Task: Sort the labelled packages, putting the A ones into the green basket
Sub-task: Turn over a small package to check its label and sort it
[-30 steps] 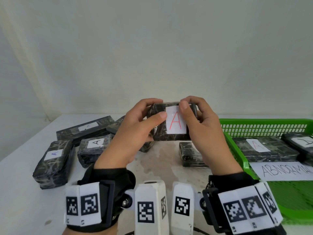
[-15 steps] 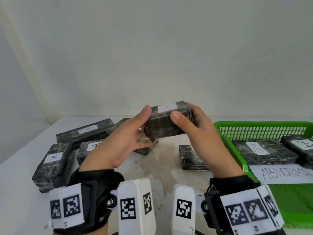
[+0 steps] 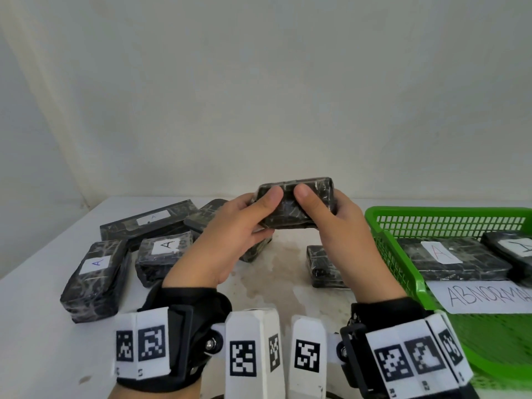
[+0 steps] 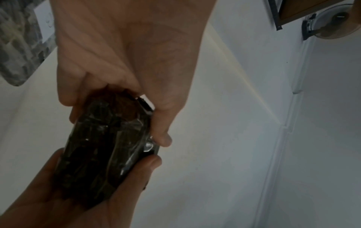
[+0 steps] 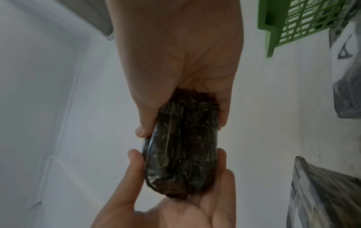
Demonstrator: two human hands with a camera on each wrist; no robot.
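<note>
Both hands hold one dark, film-wrapped package (image 3: 296, 203) above the table's middle. My left hand (image 3: 260, 207) grips its left end, thumb on the near face. My right hand (image 3: 321, 203) grips the right end the same way. The label does not show in the head view; the left wrist view shows a white label edge (image 4: 146, 101) on the package (image 4: 105, 146). The right wrist view shows only the package's (image 5: 183, 148) dark wrap. The green basket (image 3: 385, 254) stands at the right, holding a package with a red A (image 3: 440, 251) and another labelled package (image 3: 515, 249).
Several wrapped packages lie on the white table: a blue-A one (image 3: 95, 272), a black-A one (image 3: 164, 251), a long one (image 3: 149, 223) at the left, and a small one (image 3: 322, 266) beside the basket. A paper reading ABNORMAL (image 3: 483, 295) lies in the basket. A wall stands behind.
The hands have rolled the package so its red A label turned from facing me to the top and then out of sight. Both hands stay on it.
</note>
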